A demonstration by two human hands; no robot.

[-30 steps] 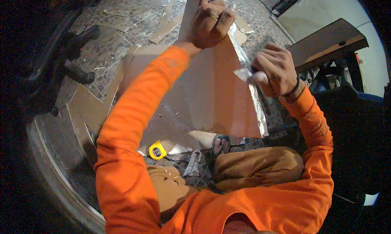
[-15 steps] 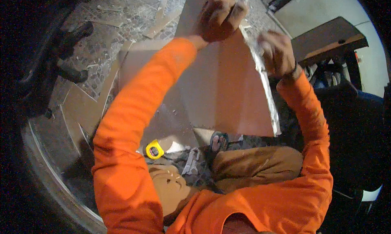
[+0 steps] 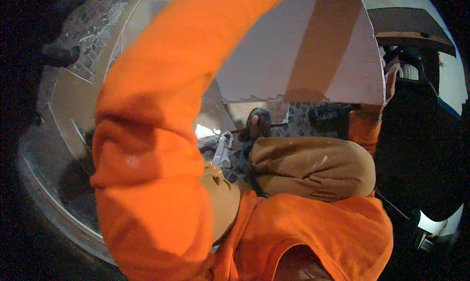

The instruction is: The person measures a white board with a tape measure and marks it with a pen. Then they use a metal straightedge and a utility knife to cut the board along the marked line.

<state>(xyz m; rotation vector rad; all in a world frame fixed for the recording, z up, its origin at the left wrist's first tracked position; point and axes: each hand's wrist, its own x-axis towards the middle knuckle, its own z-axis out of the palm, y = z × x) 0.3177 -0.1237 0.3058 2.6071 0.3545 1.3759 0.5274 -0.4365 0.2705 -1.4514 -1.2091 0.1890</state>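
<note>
At upper centre of the frame, the board (image 3: 313,51) stands raised; the right hand (image 3: 390,80) grips its right edge, the left hand is out of view. Even support on both edges would prevent cracking.

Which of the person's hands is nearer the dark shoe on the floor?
Right. The right hand grips the board's right edge, above the shoe; the left hand is out of view.
</note>
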